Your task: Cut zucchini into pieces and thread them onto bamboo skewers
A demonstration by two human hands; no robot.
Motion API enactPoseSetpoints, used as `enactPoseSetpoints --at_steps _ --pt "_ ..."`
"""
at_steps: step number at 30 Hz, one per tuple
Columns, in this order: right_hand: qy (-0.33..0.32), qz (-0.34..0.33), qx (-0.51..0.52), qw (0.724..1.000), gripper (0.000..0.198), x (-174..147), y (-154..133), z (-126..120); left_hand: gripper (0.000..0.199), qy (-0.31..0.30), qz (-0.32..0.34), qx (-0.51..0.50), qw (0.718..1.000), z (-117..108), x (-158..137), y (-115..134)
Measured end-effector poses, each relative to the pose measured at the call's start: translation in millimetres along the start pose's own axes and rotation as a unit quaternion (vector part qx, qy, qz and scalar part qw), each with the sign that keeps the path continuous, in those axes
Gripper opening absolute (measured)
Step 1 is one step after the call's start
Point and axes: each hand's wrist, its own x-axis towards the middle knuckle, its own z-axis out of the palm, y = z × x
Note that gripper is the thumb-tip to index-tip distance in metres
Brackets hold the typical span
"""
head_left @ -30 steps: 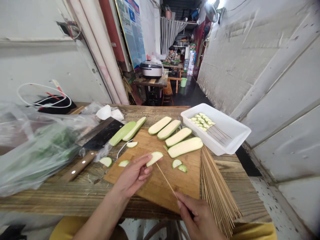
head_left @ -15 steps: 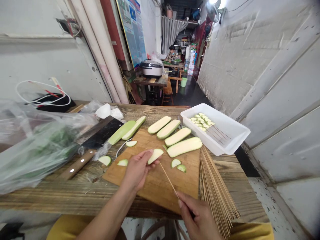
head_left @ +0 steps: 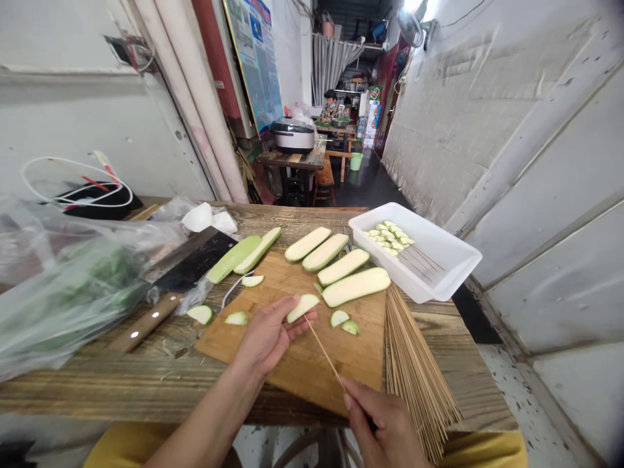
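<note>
Above the wooden cutting board [head_left: 292, 390], my left hand [head_left: 266, 335] pinches a pale half-round zucchini slice [head_left: 302, 308] between thumb and fingers. Between thumb and forefinger, my right hand [head_left: 380, 416] grips a thin bamboo skewer [head_left: 322, 346]. The skewer's far tip meets the lower edge of the slice; how deep it sits I cannot tell. Loose zucchini slices [head_left: 339, 318] lie on the board to either side. Behind my hands rest several halved zucchinis [head_left: 355, 287], most with the cut face up.
A bundle of bamboo skewers [head_left: 414, 370] lies along the board's right side. Beyond it, a white plastic tub [head_left: 458, 263] holds skewered slices [head_left: 390, 237]. At left are a cleaver [head_left: 190, 260] and a plastic bag of greens [head_left: 82, 292]. A person [head_left: 330, 107] sits far back.
The skewer's tip has shifted slightly left against the slice's lower edge. My left fingers have spread a little beneath the slice. The whole view has drifted slightly.
</note>
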Motion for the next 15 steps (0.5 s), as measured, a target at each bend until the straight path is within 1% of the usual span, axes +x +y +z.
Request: enactPoseSetpoints --at_steps 10,15 --pt "0.019 -0.021 -0.007 1.000 0.030 2.5 -0.5 -0.4 0.008 -0.003 0.000 0.001 1.000 2.6 -3.0 2.2" --pt "0.012 -0.020 -0.006 1.000 0.030 2.7 -0.4 -0.8 0.008 -0.002 0.001 -0.003 1.000 2.5 -3.0 2.6"
